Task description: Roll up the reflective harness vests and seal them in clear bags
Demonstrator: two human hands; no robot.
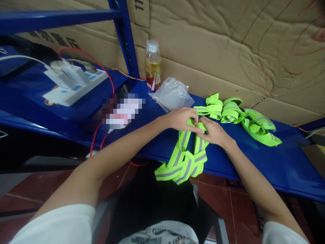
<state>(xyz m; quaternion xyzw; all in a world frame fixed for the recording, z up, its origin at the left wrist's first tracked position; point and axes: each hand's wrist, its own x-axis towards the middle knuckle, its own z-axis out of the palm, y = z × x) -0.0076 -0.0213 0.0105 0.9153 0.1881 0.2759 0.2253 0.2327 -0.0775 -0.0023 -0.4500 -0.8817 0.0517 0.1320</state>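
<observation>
A neon-yellow reflective strap [186, 162] with grey stripes hangs in loops over the front edge of the blue table [142, 135]. Its upper end is pinched between my left hand [181, 119] and my right hand [214, 131], which meet with their fingertips close together. Both hands have curled fingers on the strap. Part of the strap is hidden behind the fingers. Just beyond my hands lie more reflective straps, one folded bundle [214, 106] and one rolled bundle [231, 111].
Further right is another strap pile [259, 130] with a bagged one [261, 118]. Clear plastic bags [174, 94] lie near a bottle [153, 67] at the back. Left are a power strip [76, 89] with plugs, a red cable [109, 76] and a blurred-out device [124, 110]. Cardboard [203, 51] walls the back.
</observation>
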